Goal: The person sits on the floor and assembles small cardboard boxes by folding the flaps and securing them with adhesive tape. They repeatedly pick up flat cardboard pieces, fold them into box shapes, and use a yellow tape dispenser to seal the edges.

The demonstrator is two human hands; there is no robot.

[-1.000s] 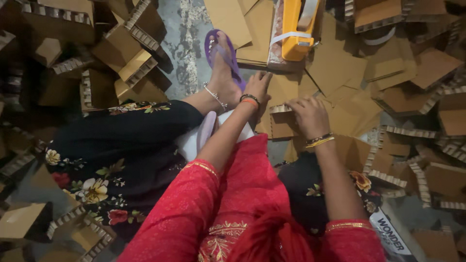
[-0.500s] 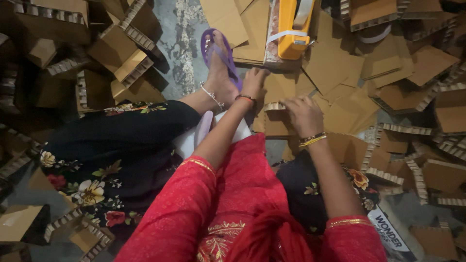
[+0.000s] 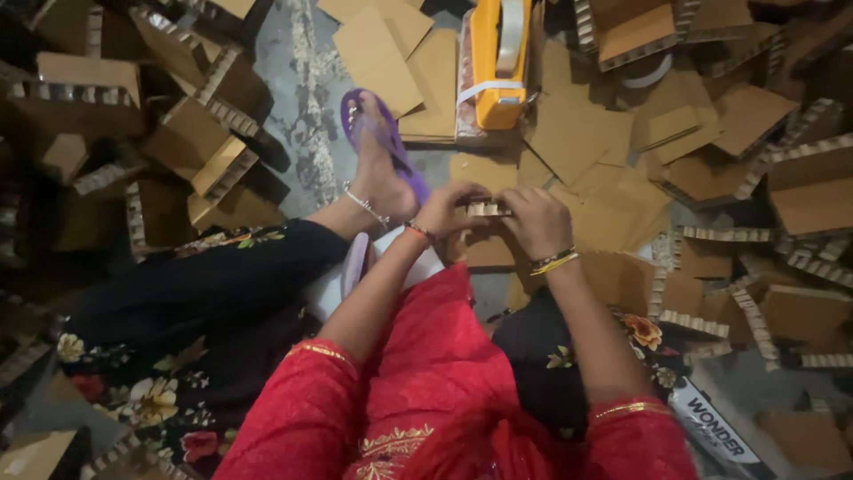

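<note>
Both hands are meeting over a small cardboard strip (image 3: 487, 209), just in front of the foot in the purple sandal (image 3: 384, 147). The left hand (image 3: 449, 206) is pinching the strip's left end, fingers curled around it; the right hand (image 3: 536, 220) is clamping the right end, knuckles up, so the strip is showing only between the two grips. Its exposed edge is pale and ribbed, the corrugation plain to see. A red thread is circling the left wrist, gold and dark bangles are ringing the right.

Taking the sandal as the mark: beyond it and to the right, an orange tape dispenser (image 3: 498, 58) is lying lengthwise, glossy plastic with a white band across it, on a flat stack of smooth brown sheets (image 3: 400, 62). Left of the sandal, open cardboard trays (image 3: 200, 147) with fluted rims are piling up in shadow. Far right of it, more trays (image 3: 804, 191) and loose flat pieces are covering the floor, matte tan faces and zigzag edges. Nearer the person than the sandal, at the bottom right, a dark wrapper (image 3: 715, 431) with white lettering is poking out beside the red sleeve. Bare grey concrete (image 3: 306, 80) is showing just left of the sandal.
</note>
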